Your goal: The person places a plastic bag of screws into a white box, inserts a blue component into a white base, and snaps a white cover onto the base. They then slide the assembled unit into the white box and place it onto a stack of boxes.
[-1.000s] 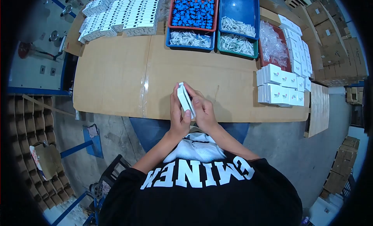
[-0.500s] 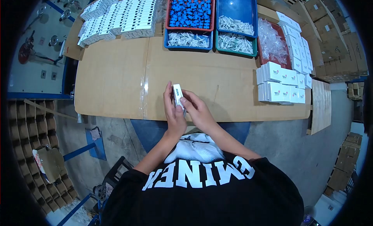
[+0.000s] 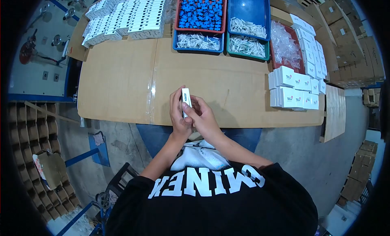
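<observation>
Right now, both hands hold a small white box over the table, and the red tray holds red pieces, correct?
No: the head view shows blue pieces in the red tray. The left hand and right hand do hold the small white box over the table.

Cardboard-topped table (image 3: 122, 81), grey concrete floor (image 3: 292, 155) (cartons (image 3: 349, 29) stacked rt).

Desk (image 3: 118, 81) is topped with cardboard. The far left corner has rows of white boxes (image 3: 126, 17). Along the far edge there are blue parts (image 3: 202, 10) in a red tray and white pieces (image 3: 248, 27) in a blue tray (image 3: 254, 6). Clear bags (image 3: 284, 45) sit toward the far right corner, logo boxes (image 3: 294, 92) are stacked at the right edge, and brown cartons (image 3: 349, 33) are piled past it.
</observation>
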Motion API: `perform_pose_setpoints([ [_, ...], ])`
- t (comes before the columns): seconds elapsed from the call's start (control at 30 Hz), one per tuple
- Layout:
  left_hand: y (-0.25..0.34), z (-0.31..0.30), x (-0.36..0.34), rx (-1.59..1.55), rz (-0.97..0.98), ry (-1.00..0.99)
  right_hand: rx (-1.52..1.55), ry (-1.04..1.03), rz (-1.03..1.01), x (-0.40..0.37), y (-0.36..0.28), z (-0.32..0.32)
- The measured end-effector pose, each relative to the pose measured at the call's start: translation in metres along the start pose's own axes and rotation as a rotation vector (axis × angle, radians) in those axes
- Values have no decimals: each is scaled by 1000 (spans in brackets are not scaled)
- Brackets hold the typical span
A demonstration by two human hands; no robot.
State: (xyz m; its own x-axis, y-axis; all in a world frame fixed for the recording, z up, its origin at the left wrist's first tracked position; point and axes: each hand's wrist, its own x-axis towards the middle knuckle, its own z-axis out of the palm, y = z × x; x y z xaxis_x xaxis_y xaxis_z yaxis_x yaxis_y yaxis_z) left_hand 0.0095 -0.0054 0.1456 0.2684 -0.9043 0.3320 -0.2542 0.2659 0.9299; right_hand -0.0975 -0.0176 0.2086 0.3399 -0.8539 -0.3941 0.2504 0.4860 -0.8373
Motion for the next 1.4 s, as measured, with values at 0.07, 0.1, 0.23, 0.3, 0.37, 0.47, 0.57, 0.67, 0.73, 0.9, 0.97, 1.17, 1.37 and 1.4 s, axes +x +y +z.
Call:
perform_pose_setpoints([
  [0.07, 0, -1, -1, 0, 14, 14, -17, 11, -47, -1, 4, 2],
  [0.1, 0, -1, -1, 0, 15, 17, -19, 9, -48, -1, 5, 1],
  [0.23, 5, -2, -3, 38, 42, 50, -193, -6, -124, -6, 16, 2],
  [0.3, 7, -2, -5, 52, 55, 54, -242, 14, -174, -9, 20, 3],
  [0.37, 8, 1, -7, 30, 53, 95, -314, 27, -207, -10, 21, 1],
  [0.47, 11, 1, -7, 40, 61, 102, -332, 59, -220, -13, 19, 2],
  [0.57, 18, 2, -5, 26, 82, 121, -357, 37, -238, -16, 20, -2],
  [0.67, 17, 5, -6, -1, 112, 143, -334, 48, -235, -22, 12, 3],
  [0.73, 17, 8, -7, -30, 110, 159, -288, 70, -249, -25, 9, 7],
  [0.9, 12, 10, -9, -66, 123, 180, -226, 107, -256, -26, 9, 11],
  [0.97, 13, 10, -6, -77, 86, 174, -265, 62, -228, -21, 8, 7],
  [1.17, 13, 5, 8, -261, -261, 125, -283, -47, -95, 8, 4, -19],
  [1.37, 24, -12, 13, -652, -688, 61, -503, -142, -100, 0, -14, -39],
  [1.4, 35, -15, 16, -692, -793, 36, -754, -154, -419, -2, -16, -42],
])
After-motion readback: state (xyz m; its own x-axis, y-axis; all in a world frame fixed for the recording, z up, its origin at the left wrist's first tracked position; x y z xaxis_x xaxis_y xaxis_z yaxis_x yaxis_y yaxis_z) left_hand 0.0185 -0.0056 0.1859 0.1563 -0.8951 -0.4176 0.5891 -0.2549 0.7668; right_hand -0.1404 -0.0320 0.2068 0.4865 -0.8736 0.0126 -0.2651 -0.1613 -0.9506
